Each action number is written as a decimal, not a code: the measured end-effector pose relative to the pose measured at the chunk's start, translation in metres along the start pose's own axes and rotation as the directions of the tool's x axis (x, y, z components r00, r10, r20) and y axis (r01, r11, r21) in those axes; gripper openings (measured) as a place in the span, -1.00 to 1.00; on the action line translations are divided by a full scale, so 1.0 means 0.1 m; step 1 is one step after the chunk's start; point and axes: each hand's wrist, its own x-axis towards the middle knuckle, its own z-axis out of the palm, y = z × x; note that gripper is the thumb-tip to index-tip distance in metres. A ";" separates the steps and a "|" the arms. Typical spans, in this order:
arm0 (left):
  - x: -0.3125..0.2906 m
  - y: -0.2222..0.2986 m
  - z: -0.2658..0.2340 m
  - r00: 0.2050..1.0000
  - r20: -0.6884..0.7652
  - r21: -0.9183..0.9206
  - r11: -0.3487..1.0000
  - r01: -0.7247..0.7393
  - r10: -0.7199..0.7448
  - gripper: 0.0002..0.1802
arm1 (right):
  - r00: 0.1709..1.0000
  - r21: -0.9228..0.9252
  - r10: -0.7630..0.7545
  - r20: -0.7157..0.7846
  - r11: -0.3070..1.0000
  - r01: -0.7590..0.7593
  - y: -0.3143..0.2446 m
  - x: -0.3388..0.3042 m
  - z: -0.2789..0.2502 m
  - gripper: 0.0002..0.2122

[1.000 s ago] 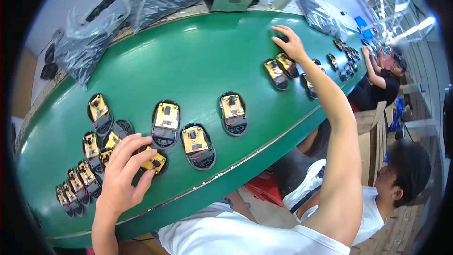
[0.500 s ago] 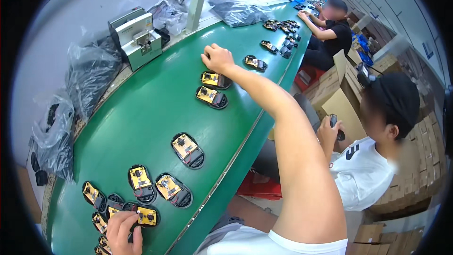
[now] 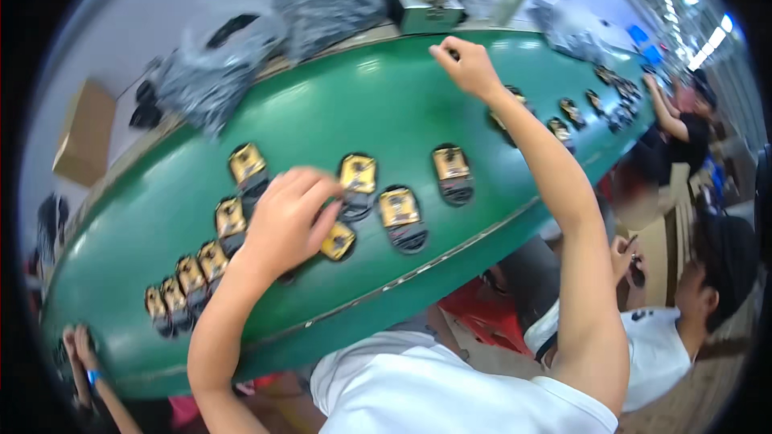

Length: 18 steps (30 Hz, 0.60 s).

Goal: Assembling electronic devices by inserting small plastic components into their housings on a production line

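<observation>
Several open computer mouse bases, black shells with yellow circuit boards, lie on the green bench. My left hand (image 3: 291, 217), blurred, hovers over the cluster with thumb and fingers apart. Close by its thumb is one mouse base (image 3: 338, 241), partly covered by the hand. Another mouse base (image 3: 357, 183) lies just beyond the fingertips. Further right are two more, a mouse base (image 3: 402, 217) and a mouse base (image 3: 453, 173). My right hand (image 3: 466, 68) is raised toward the bench's far edge, fingers curled round a small dark thing I cannot make out.
Bagged grey parts (image 3: 330, 12) and a green-and-silver machine (image 3: 429, 0) line the far edge. A cardboard box (image 3: 84, 133) stands at left. Another person's hands (image 3: 80, 345) rest at the bench's left end. To the right sits a person in a white shirt (image 3: 655, 362), holding a dark object.
The view has swung left. My left hand has lifted off the mouse base it was touching. My right hand has moved away from the mouse bases near it, toward the far edge.
</observation>
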 end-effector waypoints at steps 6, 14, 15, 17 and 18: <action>0.15 -0.11 0.37 0.996 -0.036 0.122 0.989 0.089 -0.085 -0.56 | 0.934 0.068 -0.339 0.114 0.940 0.333 -1.06 -0.28 0.91 -0.74; 0.06 0.06 0.38 0.971 0.078 0.297 0.935 0.194 -0.226 -0.31 | 0.829 0.082 -0.439 0.346 0.895 0.439 -0.94 -0.36 0.71 -0.73; 0.04 0.09 0.37 0.967 0.068 0.325 0.922 0.210 -0.244 -0.31 | 0.810 0.101 -0.460 0.364 0.884 0.457 -0.91 -0.38 0.65 -0.72; -0.08 0.10 0.36 0.965 0.064 0.295 0.929 0.225 -0.254 -0.32 | 0.810 0.090 -0.436 0.393 0.895 0.438 -0.89 -0.41 0.59 -0.74; -0.16 0.09 0.37 0.977 -0.010 0.311 0.928 0.205 -0.213 -0.32 | 0.812 0.086 -0.451 0.370 0.887 0.453 -0.88 -0.42 0.59 -0.76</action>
